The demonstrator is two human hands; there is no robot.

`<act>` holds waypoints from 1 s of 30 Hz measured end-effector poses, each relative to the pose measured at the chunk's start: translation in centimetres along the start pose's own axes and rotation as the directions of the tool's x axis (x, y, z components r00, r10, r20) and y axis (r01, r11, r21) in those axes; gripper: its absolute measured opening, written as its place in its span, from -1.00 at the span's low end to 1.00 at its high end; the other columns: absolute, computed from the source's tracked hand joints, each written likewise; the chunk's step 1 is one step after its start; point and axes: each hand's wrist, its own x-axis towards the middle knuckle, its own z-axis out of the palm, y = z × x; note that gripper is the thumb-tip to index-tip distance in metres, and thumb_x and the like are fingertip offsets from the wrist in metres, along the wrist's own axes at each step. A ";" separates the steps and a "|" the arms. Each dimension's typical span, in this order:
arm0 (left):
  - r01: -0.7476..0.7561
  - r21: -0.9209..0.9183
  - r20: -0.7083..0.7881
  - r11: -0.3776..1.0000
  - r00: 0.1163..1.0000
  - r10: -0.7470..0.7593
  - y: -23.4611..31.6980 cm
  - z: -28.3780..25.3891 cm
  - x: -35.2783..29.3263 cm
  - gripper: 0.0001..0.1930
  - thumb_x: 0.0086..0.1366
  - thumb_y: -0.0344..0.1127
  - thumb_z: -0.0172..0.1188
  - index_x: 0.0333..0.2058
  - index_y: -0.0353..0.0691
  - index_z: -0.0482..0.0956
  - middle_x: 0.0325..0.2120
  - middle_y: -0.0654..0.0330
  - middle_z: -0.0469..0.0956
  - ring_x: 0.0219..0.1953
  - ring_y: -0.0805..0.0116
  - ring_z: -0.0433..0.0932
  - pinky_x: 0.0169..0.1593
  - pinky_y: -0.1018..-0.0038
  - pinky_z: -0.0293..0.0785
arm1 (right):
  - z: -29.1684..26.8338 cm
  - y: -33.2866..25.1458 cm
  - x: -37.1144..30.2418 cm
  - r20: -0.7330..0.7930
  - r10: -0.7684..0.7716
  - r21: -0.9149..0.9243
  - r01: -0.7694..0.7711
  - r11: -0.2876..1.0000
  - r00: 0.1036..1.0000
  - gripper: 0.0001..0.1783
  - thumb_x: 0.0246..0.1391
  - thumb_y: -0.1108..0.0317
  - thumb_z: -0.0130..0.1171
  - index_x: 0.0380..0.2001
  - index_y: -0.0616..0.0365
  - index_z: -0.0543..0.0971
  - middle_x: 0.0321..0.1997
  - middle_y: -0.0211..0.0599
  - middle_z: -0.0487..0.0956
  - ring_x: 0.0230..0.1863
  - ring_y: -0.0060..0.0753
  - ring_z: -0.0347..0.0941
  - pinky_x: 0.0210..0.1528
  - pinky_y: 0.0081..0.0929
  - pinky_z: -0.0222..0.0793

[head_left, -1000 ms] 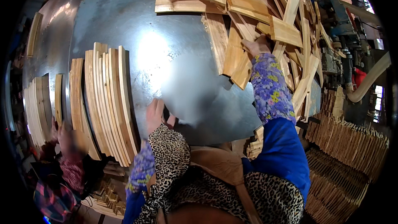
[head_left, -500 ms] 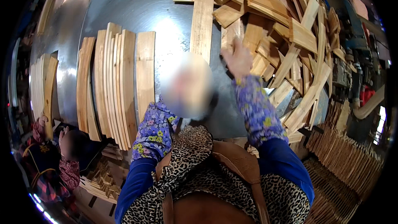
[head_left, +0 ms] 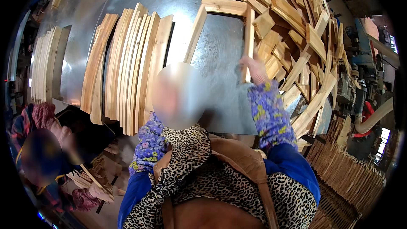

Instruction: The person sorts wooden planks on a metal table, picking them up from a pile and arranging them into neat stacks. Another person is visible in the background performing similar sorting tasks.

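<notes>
My right hand (head_left: 257, 68) grips the near end of a narrow wooden board (head_left: 249, 32), which stands on edge on the metal table (head_left: 220, 80). Its far end is close to a second wooden board (head_left: 224, 6) lying crosswise. A third board (head_left: 196, 34) slants down toward me from the left end of that crosswise piece. My left hand (head_left: 170, 97) is covered by a round blur, so its fingers do not show; it is nearest the row of upright boards (head_left: 140, 68) on the left.
A heap of loose wooden offcuts (head_left: 296, 38) fills the table's right side. More boards (head_left: 46, 63) stand at the far left. A co-worker's hand (head_left: 100, 193) holds a thin strip (head_left: 90, 174) at lower left. Stacked wood strips (head_left: 343, 161) lie beyond the table at lower right.
The wide board that lay flat before me is no longer there; narrow boards now stand at its place. My right hand has taken hold of one. The view has shifted, and the co-worker's hands have moved.
</notes>
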 end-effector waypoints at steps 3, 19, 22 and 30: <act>-0.103 0.402 -0.109 0.910 0.981 0.160 1.3 -4.3 -1.0 -0.48 0.55 -0.19 0.17 0.25 -0.56 0.47 0.54 -0.32 0.16 0.61 -0.25 0.10 0.63 0.20 0.12 | 0.7 5.0 -6.7 0.276 0.036 0.591 -0.199 0.782 0.961 -0.15 0.03 0.29 0.31 0.39 0.42 0.39 0.15 0.03 0.67 0.12 -0.01 0.68 0.20 -0.13 0.67; 0.080 -0.162 -0.247 0.983 0.962 -0.119 -8.7 -27.2 -0.7 -0.34 0.53 0.01 0.25 0.36 -0.43 0.49 0.23 -0.19 0.63 0.29 0.11 0.58 0.38 0.29 0.44 | 35.5 2.6 -19.0 0.558 0.046 -0.207 0.085 0.975 0.829 0.13 0.40 -0.24 0.19 0.69 0.17 -0.09 0.64 0.24 0.24 0.64 0.15 0.18 0.67 -0.06 0.15; 0.011 0.059 -0.448 0.998 0.894 0.017 -15.7 -31.7 2.1 -0.46 0.61 0.03 0.12 0.24 -0.33 0.65 0.13 -0.16 0.71 0.24 -0.03 0.64 0.35 0.23 0.48 | 37.3 2.1 -20.9 0.567 -0.124 0.236 -0.017 0.972 0.814 0.11 0.42 -0.25 0.17 0.69 0.18 -0.06 0.66 0.28 0.19 0.69 0.14 0.10 0.67 -0.05 0.13; 0.257 0.358 -0.235 0.898 0.955 -0.180 -28.1 -33.8 6.2 -0.42 0.53 -0.05 0.08 0.38 -0.23 0.53 0.28 -0.22 0.56 0.35 -0.14 0.51 0.41 0.11 0.41 | 21.0 7.5 -8.4 0.191 -0.245 0.026 0.244 0.969 0.951 -0.23 0.52 -0.03 0.09 0.53 0.32 0.30 0.46 0.11 0.51 0.50 0.05 0.40 0.58 -0.25 0.25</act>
